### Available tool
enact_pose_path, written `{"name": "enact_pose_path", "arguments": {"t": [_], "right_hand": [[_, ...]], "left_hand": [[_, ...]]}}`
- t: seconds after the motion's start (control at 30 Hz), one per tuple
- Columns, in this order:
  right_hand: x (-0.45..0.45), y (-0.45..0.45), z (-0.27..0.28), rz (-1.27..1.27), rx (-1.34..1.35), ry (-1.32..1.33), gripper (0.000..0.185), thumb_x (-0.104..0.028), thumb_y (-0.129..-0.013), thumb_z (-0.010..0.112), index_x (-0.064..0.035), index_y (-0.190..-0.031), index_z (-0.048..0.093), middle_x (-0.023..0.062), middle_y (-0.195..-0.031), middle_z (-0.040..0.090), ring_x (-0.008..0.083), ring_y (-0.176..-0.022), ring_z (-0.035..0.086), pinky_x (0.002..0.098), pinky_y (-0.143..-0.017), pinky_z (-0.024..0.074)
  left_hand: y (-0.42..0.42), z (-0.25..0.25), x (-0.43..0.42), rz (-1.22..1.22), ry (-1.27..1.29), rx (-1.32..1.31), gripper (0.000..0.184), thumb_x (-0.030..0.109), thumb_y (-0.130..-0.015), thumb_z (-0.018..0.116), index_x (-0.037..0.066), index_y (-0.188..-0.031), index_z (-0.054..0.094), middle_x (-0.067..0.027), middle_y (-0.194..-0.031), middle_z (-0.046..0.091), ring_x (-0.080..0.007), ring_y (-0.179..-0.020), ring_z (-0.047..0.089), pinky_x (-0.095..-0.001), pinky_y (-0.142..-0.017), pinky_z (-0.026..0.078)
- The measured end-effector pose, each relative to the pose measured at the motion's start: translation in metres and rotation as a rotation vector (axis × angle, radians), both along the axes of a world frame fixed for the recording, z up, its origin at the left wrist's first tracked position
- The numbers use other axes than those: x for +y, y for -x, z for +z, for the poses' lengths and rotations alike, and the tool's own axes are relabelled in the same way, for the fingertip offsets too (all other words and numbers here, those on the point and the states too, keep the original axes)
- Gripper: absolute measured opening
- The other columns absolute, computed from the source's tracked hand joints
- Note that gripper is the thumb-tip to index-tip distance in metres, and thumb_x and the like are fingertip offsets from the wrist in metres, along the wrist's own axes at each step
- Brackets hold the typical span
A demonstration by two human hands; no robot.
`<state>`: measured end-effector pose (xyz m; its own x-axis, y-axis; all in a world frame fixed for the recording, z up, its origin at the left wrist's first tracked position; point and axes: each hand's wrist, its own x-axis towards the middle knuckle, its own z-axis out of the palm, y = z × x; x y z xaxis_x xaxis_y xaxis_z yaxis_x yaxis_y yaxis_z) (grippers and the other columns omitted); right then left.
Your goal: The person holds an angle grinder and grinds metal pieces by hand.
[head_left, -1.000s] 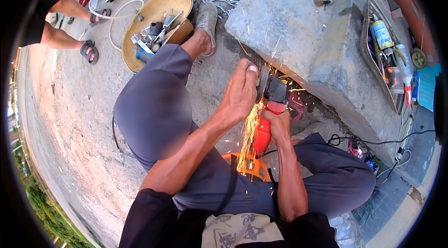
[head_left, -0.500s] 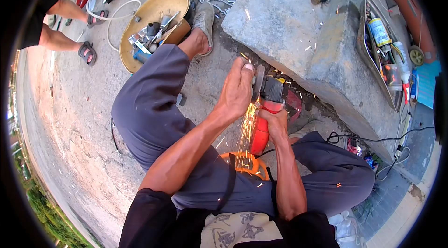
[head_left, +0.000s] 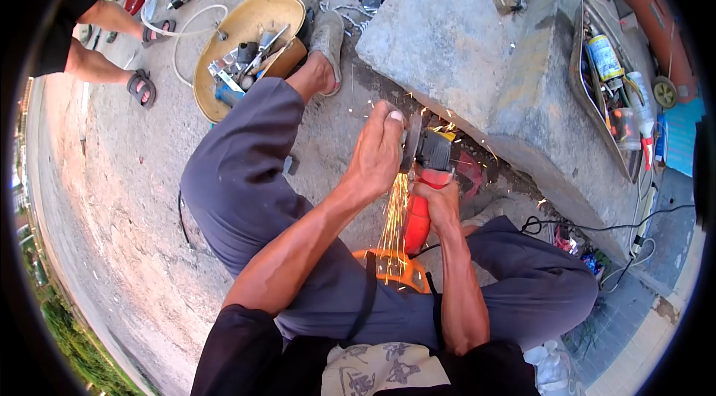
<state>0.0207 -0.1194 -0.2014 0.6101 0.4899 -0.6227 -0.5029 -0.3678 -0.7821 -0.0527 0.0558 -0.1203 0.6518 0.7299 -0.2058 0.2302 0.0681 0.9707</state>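
My right hand [head_left: 438, 200] is wrapped round the red body of an angle grinder [head_left: 418, 224], just below its black head. My left hand [head_left: 377, 148] is closed at the disc side of the grinder, thumb on top; what its fingers grip is hidden. Orange sparks [head_left: 394, 213] stream down from the disc toward an orange ring-shaped object [head_left: 403, 271] between my legs. More sparks fly along the lower edge of a large concrete block [head_left: 447, 45] just beyond the tool.
A tan basin [head_left: 205, 71] of tools lies at the upper left, near another person's sandalled foot [head_left: 140, 88]. At right, a metal tray [head_left: 605, 135] holds cans and tubes. A black cable [head_left: 597, 227] runs from the right.
The grinder shifted slightly left, then its red body swung a little right and more upright. Both hands moved with it, and the spark stream narrowed and became steeper.
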Motion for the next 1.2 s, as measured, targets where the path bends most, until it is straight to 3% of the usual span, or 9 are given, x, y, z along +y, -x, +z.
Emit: {"name": "enact_pose_path", "arguments": {"t": [0.97, 1.2], "right_hand": [[0.001, -0.004, 0.002, 0.042, -0.037, 0.004, 0.025, -0.003, -0.072, 0.080, 0.0004, -0.096, 0.073, 0.0037, -0.090, 0.071, 0.0136, -0.077, 0.064, 0.0308, -0.073, 0.0522], [0.001, -0.006, 0.004, 0.075, -0.068, 0.050, 0.018, -0.005, -0.073, 0.079, -0.0012, -0.090, 0.072, 0.0037, -0.084, 0.071, 0.0138, -0.072, 0.064, 0.0312, -0.068, 0.0527]], "left_hand": [[0.001, -0.009, 0.000, 0.015, -0.003, -0.052, 0.028, 0.020, -0.110, 0.038, -0.001, -0.102, 0.056, -0.0097, -0.088, 0.055, -0.0167, -0.085, 0.049, -0.0351, -0.081, 0.043], [0.003, -0.008, 0.001, -0.009, -0.001, -0.046, 0.028, 0.020, -0.109, 0.038, -0.001, -0.103, 0.056, -0.0100, -0.088, 0.056, -0.0177, -0.085, 0.050, -0.0358, -0.083, 0.043]]}}
